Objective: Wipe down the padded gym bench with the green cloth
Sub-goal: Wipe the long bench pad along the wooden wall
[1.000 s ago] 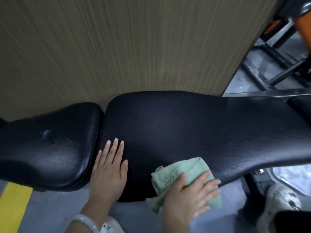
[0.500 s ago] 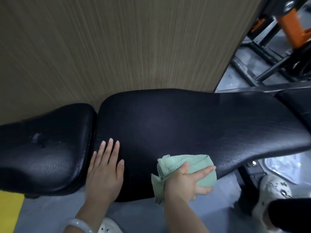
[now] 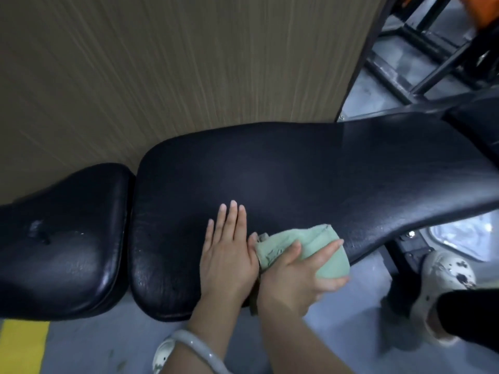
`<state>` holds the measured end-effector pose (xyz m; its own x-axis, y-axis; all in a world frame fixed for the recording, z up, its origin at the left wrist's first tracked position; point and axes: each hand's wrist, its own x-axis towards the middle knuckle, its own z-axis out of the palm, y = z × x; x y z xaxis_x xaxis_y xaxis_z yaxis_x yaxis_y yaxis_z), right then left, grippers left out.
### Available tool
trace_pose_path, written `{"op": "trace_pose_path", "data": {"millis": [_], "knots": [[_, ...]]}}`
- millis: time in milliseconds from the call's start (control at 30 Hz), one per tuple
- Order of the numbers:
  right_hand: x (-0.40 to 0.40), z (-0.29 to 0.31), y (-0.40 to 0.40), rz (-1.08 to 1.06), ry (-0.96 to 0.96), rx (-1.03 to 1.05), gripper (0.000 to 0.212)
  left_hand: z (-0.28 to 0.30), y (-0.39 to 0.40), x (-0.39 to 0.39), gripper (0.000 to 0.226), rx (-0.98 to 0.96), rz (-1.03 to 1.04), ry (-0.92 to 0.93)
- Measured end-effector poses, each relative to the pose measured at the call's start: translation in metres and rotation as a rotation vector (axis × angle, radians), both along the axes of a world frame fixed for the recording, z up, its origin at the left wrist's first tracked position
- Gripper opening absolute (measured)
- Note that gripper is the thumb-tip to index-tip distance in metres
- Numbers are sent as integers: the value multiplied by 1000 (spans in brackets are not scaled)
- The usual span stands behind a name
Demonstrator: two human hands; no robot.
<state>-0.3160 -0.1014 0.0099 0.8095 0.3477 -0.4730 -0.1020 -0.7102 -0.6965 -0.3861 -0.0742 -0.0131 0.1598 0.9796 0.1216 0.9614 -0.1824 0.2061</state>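
The black padded gym bench (image 3: 297, 179) runs left to right across the view, with a separate seat pad (image 3: 62, 233) at the left. My left hand (image 3: 226, 255) lies flat on the long pad near its front edge, fingers straight. Right beside it, my right hand (image 3: 299, 276) grips the bunched green cloth (image 3: 318, 247) and presses it onto the pad's front edge. The cloth touches my left thumb.
A wood-grain wall panel (image 3: 162, 63) stands right behind the bench. Black metal frames (image 3: 421, 49) of other gym gear fill the top right. A white shoe (image 3: 445, 273) is on the grey floor at the right, and a yellow floor stripe (image 3: 21, 346) at the bottom left.
My right hand has curled round the cloth and slid it left along the front edge until it meets my left hand. The left hand now lies further right on the pad, away from the seat gap.
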Motion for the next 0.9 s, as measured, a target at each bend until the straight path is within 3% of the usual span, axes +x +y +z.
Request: {"op": "trace_pose_path", "data": {"millis": [200,533,900], "knots": [[9,-2,2,11,-40,-3,64,6,10,16,63,-38,-86,7],[65,-1,18,-9,-102,-5,57,11,4,45,78,-86,-7,-38],[114,-5,33,9,-128,-19,56,2,11,82,72,5,43,53]]}}
